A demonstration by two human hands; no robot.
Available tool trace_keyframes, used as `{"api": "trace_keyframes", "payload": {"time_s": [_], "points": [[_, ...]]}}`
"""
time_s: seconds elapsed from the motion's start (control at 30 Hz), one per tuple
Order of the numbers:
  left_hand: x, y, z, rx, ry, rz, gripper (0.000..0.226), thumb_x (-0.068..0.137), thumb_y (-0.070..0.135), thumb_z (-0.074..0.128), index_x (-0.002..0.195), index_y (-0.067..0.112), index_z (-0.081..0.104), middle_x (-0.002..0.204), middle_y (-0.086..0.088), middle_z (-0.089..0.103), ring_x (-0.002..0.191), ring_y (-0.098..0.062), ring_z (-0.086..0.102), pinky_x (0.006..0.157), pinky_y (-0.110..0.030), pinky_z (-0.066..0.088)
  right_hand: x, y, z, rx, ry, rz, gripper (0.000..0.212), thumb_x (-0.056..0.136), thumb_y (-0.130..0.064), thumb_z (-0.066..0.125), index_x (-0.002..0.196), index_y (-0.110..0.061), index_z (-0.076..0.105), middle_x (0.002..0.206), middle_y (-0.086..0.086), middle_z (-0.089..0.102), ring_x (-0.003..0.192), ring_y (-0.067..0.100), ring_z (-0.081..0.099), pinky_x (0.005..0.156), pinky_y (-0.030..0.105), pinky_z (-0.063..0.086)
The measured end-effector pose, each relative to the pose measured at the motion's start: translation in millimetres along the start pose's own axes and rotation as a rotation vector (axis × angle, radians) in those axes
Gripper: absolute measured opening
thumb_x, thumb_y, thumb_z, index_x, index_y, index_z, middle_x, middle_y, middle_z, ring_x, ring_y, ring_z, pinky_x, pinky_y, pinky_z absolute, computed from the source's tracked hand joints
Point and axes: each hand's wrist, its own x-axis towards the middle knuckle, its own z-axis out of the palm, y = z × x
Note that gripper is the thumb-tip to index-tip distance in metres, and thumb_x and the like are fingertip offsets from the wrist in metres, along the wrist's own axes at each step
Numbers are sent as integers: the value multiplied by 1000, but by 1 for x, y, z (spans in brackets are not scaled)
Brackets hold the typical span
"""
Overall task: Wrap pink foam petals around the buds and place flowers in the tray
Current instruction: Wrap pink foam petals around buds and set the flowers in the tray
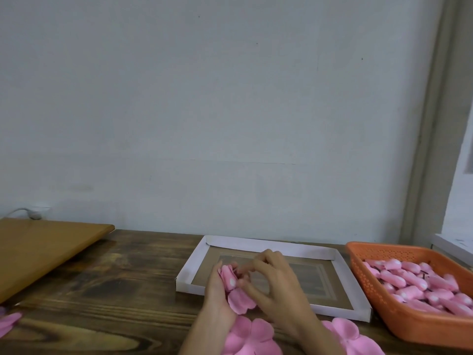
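My left hand (216, 290) grips a pink foam flower (234, 288) from the left, a bud with petals folding round it. My right hand (271, 280) meets it from the right, fingertips pinching the petal at the top. Both hands hover over the near-left corner of the white cardboard tray (340, 267), whose brown floor holds no flowers. Loose pink foam petals (252, 338) lie on the table under my wrists, with more petals (350, 334) to the right. An orange plastic basket (378, 298) at the right holds several pink buds (419, 283).
The dark wooden table (110, 290) stretches to the left. A light brown board (43, 249) lies raised at the far left, with a white plug (34, 213) behind it. A few pink petals (9, 321) sit at the left edge. A grey wall stands close behind.
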Motion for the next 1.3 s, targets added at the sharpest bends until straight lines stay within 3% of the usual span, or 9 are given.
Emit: {"api": "trace_keyframes", "payload": {"time_s": [0.13,0.23,0.33,0.43,0.57,0.67,0.9,1.17,1.3], "points": [[10,0,17,-70,170,62,40,112,12,33,73,13,43,59,-9,39,54,-20,42,54,-30,31,-4,10,-9,-9,-188,-59,31,75,-49,77,105,-50,72,109,-27,45,112,2,46,93,19,41],[17,-2,13,-83,159,39,34,112,15,33,82,8,47,58,-7,44,54,-19,43,54,-29,30,-4,5,-6,-81,-198,-139,36,71,-47,78,106,-51,72,112,-24,45,113,3,44,95,32,44],[22,-4,8,-139,160,1,38,111,21,34,78,6,46,67,-8,30,57,-22,30,54,-33,25,-4,2,-4,-140,-193,-195,33,72,-46,76,103,-54,71,115,-23,46,117,1,43,95,40,44],[22,4,-2,-180,22,-151,46,110,38,35,81,6,51,61,-13,41,62,-27,36,58,-34,27,-5,3,-3,-133,-175,-189,22,80,-49,72,101,-53,74,114,-19,49,116,8,45,95,43,43],[16,1,-7,-171,-65,-174,45,105,50,46,93,9,58,83,-18,56,74,-31,54,71,-38,44,-3,4,5,-31,-80,-143,15,88,-55,71,98,-47,79,115,-24,51,120,6,47,100,38,40],[15,-3,-4,-227,-91,-160,48,102,53,53,89,7,61,72,-16,62,69,-30,57,69,-38,50,-2,4,12,77,-7,-89,21,89,-60,70,93,-41,78,105,-28,59,113,8,52,96,36,44],[8,-5,0,-155,-125,-41,66,102,62,45,79,3,64,60,-14,55,48,-26,55,49,-28,49,-1,6,17,273,62,31,9,85,-44,81,88,-36,79,90,-16,72,102,14,54,90,39,47],[1,-8,8,-166,-207,38,91,91,83,38,69,1,71,64,-10,56,52,-24,57,60,-34,42,-1,4,21,223,203,99,9,80,-38,87,80,-34,79,83,-21,70,97,9,57,80,18,42],[1,-6,12,-196,-241,25,89,88,84,44,83,-2,67,62,-6,50,47,-23,53,61,-35,41,-2,4,22,206,256,174,15,80,-25,89,78,-35,78,87,-26,69,95,5,55,76,13,41]]}}
